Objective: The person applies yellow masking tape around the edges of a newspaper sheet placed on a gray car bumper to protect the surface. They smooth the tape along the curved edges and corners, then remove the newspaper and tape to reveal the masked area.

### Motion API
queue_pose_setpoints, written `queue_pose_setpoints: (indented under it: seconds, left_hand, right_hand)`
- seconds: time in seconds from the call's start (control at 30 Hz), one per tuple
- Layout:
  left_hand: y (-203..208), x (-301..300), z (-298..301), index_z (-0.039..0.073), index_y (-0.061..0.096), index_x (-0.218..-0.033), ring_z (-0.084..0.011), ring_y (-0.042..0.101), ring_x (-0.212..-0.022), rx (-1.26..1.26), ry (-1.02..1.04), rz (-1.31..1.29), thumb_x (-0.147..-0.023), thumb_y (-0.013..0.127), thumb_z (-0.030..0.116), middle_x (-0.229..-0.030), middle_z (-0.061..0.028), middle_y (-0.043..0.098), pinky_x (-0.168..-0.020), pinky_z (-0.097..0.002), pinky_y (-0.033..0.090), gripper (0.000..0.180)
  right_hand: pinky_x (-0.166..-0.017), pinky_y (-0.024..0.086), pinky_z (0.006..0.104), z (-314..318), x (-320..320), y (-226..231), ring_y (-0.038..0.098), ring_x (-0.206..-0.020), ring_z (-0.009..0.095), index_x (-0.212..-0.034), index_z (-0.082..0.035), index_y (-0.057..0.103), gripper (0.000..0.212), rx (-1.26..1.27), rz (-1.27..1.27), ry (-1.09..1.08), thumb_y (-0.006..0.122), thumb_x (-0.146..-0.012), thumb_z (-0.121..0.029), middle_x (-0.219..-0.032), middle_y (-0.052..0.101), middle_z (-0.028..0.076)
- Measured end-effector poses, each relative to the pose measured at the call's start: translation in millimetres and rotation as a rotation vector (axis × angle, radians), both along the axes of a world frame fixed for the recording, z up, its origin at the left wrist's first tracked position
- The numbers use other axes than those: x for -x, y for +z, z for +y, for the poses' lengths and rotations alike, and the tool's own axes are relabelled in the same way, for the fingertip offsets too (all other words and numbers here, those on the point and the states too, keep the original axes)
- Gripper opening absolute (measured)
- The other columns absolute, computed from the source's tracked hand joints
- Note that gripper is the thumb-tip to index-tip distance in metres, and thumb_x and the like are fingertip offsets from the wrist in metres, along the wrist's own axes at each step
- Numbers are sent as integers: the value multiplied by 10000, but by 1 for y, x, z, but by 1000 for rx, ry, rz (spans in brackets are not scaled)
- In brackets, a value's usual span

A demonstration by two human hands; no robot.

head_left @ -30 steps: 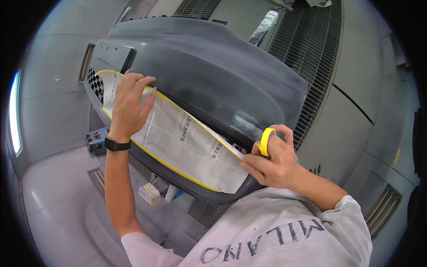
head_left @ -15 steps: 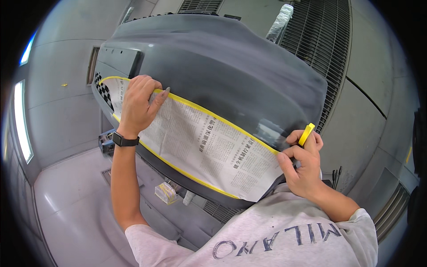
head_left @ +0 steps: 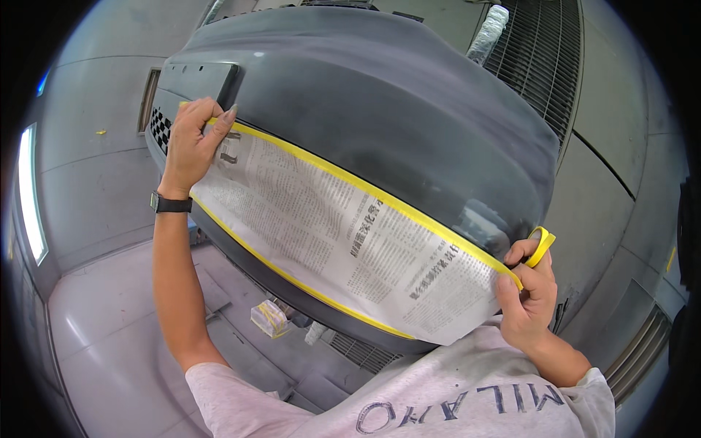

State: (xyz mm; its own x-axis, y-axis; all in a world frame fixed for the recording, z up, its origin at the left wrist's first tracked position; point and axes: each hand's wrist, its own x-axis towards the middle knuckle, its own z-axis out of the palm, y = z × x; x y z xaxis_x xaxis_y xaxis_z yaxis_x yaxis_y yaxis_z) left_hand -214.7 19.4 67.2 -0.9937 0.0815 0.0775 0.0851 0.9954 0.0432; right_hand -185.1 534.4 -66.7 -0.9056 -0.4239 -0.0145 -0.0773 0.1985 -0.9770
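A dark grey car bumper [head_left: 350, 102] spans the view, with a sheet of newspaper [head_left: 321, 233] over its lower part. Yellow masking tape [head_left: 380, 196] runs along the sheet's upper edge, and another yellow strip lies along its lower edge. At the upper left corner, my left hand [head_left: 191, 146] pinches the taped paper edge between thumb and fingers. My right hand [head_left: 531, 296] is closed on the tape's right end, thumb against the strip. A small yellow tape roll [head_left: 541, 248] sits at the fingers of that hand. The fingertips behind the paper are hidden.
Beside my left hand, a black-and-white checkered patch [head_left: 161, 131] marks the bumper. Foil-wrapped stand ends [head_left: 488, 35] stick out behind it. Floor grating [head_left: 537, 66] lies at the far right. Below the bumper there is a plastic-wrapped, taped object [head_left: 270, 318].
My left hand has shifted left and slightly up, holding the taped edge. My right hand has moved right and down with the tape and roll. The paper's upper edge now looks straighter.
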Motion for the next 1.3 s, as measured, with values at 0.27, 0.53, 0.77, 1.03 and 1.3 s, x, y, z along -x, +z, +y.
queue_pose_setpoints:
  seconds: [0.27,0.53,0.77,1.03,1.3]
  left_hand:
    - [-8,4,-1,54,605,-873,-241,536,-835,86,-46,-40,-1014,770,337,-822,-38,552,-953,-372,386,356]
    - [-17,2,-2,55,604,-868,-241,524,-823,99,-82,55,-1004,784,374,-814,-39,533,-940,-373,382,391]
    - [-18,1,0,48,590,-858,-261,516,-823,102,-72,44,-1000,786,362,-816,-55,530,-940,-381,382,397]
    - [-22,-1,5,54,642,-899,-282,590,-965,137,-105,115,-980,799,321,-969,-71,632,-988,-387,386,320]
    - [-18,-22,57,79,773,-1016,-295,631,-1081,29,-185,119,-833,760,21,-1127,-74,701,-982,-416,445,192]
  right_hand:
    - [-1093,315,510,6,1,-1,559,-1005,285,-761,-52,622,209,-69,174,90,799,-854,-111,-1047,635,134]
    - [-1031,328,489,9,6,-10,526,-994,319,-741,-35,634,189,-48,180,35,775,-849,-100,-1024,630,152]
    - [-1182,271,588,6,7,-13,556,-974,313,-732,-23,636,185,-114,270,31,768,-839,-96,-989,637,154]
    - [-1220,232,619,3,7,-13,605,-962,295,-724,-30,683,142,-178,317,15,787,-795,-96,-986,639,154]
    - [-1207,223,591,0,10,-8,608,-963,262,-735,-66,679,165,-239,400,14,837,-739,-111,-990,621,129]
